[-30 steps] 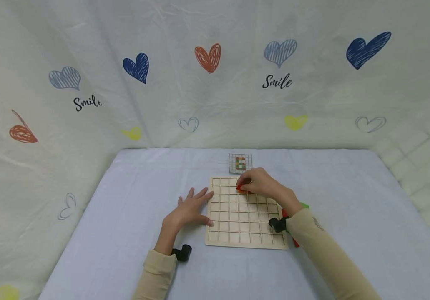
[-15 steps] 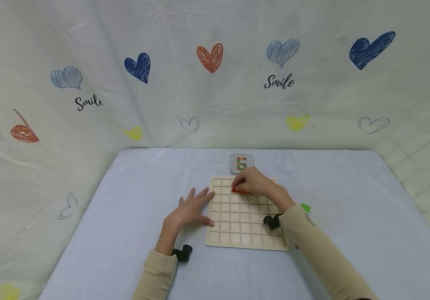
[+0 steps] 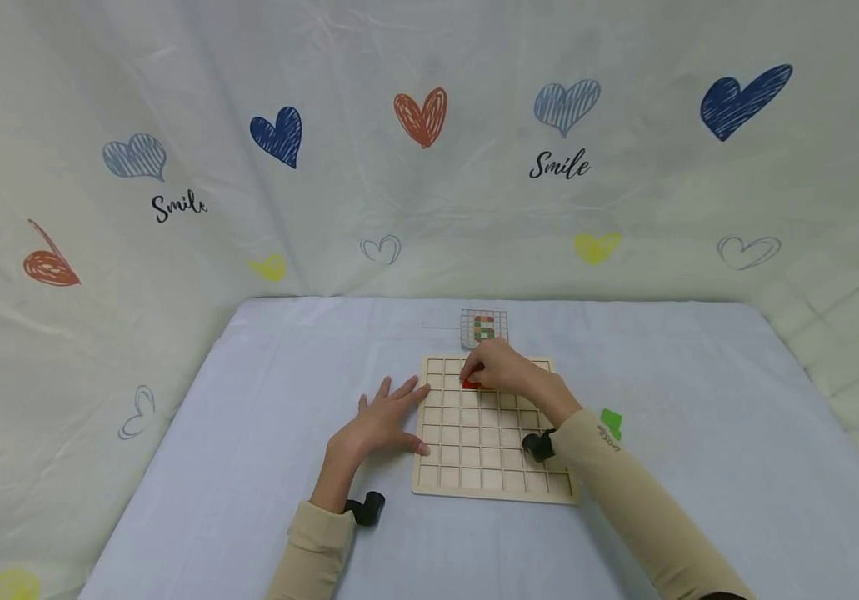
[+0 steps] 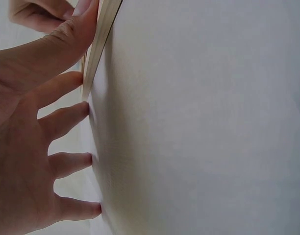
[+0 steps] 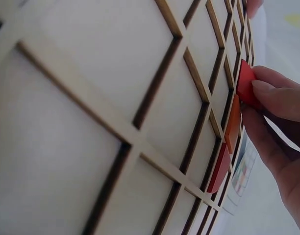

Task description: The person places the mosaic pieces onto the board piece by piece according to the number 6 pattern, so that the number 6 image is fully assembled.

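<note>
My right hand pinches a small red tile between thumb and fingers, low over the back rows of a wooden grid board. In the right wrist view, an orange tile and a second red tile sit in grid cells beside the pinched one, partly hidden by the hand in the head view. My left hand lies at the board's left side with its fingers spread, index fingertip and thumb touching the board's edge.
Behind the board lies a small card with a gridded coloured pattern, partly covered by the right hand. Green pieces lie to the right of the board, next to the right sleeve. A white cloth covers the table.
My right hand has moved a little to the left along the board's back rows with the red tile. Its sleeve now covers the red pieces at the board's right. The left hand stays put.
</note>
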Available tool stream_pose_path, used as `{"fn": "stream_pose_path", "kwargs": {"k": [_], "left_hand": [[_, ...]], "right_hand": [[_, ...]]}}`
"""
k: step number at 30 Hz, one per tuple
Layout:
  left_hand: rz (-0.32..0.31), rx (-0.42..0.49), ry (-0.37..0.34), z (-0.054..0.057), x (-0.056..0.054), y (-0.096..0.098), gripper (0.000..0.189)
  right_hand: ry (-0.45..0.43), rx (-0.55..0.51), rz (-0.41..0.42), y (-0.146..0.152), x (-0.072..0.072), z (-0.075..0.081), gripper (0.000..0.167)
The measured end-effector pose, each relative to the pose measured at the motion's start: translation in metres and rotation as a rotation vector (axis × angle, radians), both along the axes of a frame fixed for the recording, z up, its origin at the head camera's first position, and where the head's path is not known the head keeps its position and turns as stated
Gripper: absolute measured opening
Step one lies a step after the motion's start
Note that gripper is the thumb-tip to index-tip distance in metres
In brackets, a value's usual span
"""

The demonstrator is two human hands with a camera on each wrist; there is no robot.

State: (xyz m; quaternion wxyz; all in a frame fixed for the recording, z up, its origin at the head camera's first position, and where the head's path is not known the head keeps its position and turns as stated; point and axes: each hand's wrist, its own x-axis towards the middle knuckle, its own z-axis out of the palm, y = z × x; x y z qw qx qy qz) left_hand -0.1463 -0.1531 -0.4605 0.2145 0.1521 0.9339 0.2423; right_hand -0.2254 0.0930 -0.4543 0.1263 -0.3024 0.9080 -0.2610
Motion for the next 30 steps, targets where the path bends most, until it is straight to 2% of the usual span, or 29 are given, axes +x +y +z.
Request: {"fn": "stream_pose_path", "kwargs": {"k": [5, 12, 18, 25, 30], "left_hand": [[-0.001, 0.0, 0.004, 0.001, 0.0, 0.0, 0.098], [-0.003, -0.001, 0.003, 0.002, 0.001, 0.001, 0.098], [-0.003, -0.005, 0.008, 0.002, 0.0, 0.001, 0.099], [0.002, -0.015, 0.006, -0.001, 0.0, 0.002, 0.1], [0.017, -0.02, 0.003, -0.002, 0.0, 0.003, 0.1]], "right_hand": [[0.052, -0.004, 0.026, 0.0, 0.001, -0.003, 0.017], [0.065, -0.036, 0.046, 0.0, 0.005, -0.002, 0.02], [0.076, -0.051, 0.04, 0.005, 0.009, 0.005, 0.021], [0.111, -0.072, 0.051, 0.018, 0.017, 0.014, 0.015], [0.088, -0.064, 0.024, 0.032, 0.024, 0.018, 0.013]]}}
